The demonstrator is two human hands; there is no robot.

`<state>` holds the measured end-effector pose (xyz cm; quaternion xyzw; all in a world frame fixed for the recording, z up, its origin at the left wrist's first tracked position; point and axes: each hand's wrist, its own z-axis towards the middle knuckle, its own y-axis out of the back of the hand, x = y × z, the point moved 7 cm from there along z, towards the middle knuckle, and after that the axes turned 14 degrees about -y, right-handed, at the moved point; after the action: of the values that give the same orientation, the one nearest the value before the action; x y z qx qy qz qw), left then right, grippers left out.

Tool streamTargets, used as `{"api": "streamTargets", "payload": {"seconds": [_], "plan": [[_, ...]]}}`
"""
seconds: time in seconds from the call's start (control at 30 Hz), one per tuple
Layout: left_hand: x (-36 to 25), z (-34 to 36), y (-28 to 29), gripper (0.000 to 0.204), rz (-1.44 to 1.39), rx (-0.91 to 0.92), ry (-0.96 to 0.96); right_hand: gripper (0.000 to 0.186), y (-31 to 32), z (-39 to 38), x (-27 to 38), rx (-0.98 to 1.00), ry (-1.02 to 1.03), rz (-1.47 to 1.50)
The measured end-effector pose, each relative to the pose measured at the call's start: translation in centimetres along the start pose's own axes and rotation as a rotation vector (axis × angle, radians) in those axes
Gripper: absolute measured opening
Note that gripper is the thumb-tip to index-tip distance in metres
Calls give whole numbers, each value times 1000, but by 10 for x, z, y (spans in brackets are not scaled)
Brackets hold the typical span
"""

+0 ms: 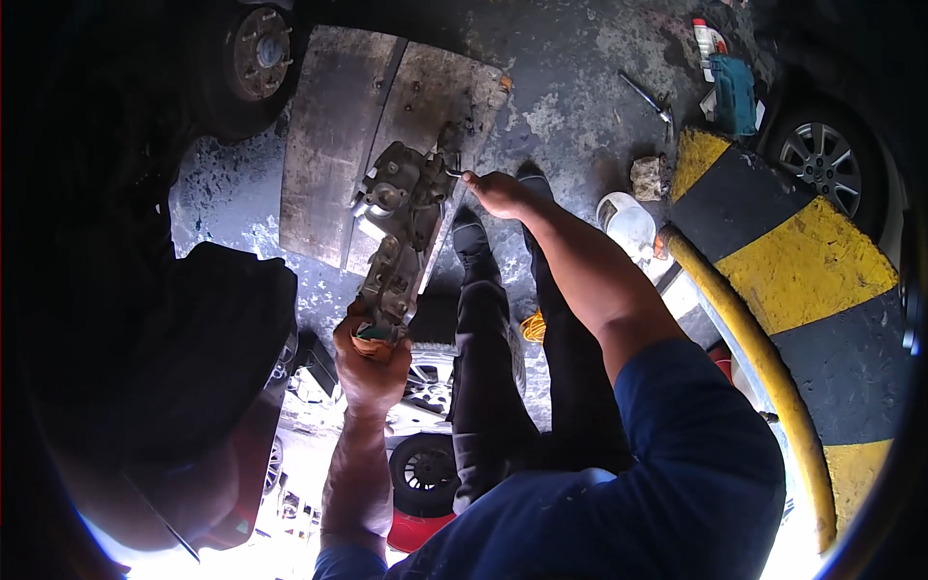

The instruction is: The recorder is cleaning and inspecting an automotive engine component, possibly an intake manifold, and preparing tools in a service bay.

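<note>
A grey cast-metal engine part (pixel 396 266) stands out lengthwise from my body, its far end over a worn board (pixel 333 116). My left hand (pixel 370 372) is closed round the near end, with an orange rag or glove-like material (pixel 373 344) between palm and metal. My right hand (pixel 491 191) is closed at the part's far right side, thumb and fingers on a small thin metal piece (pixel 454 173), perhaps a tool handle; where it meets the casting is too small to make out.
A brake hub (pixel 259 53) is at upper left. A wrench (pixel 646 95), teal case (pixel 735 97) and white container (pixel 626 220) lie right. Further right are a striped ramp or kerb (pixel 793 271), yellow rail (pixel 773 362) and car wheel (pixel 820 169). My legs stretch below the part.
</note>
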<state>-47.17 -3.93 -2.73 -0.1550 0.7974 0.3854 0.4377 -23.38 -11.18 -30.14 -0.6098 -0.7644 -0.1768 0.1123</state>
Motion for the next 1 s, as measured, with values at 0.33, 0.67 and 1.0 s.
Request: {"api": "streamTargets", "payload": {"seconds": [0.33,0.67,1.0], "plan": [[-7,1,-15,64,-16,-2,-78,81,7,-5,2,-112,43,-36],[-10,-2,-20,60,-136,-174,9,78,2,-4,1,-124,-171,-117],[-63,-33,2,66,-373,-115,203,70,36,-78,-28,13,-274,730]]}}
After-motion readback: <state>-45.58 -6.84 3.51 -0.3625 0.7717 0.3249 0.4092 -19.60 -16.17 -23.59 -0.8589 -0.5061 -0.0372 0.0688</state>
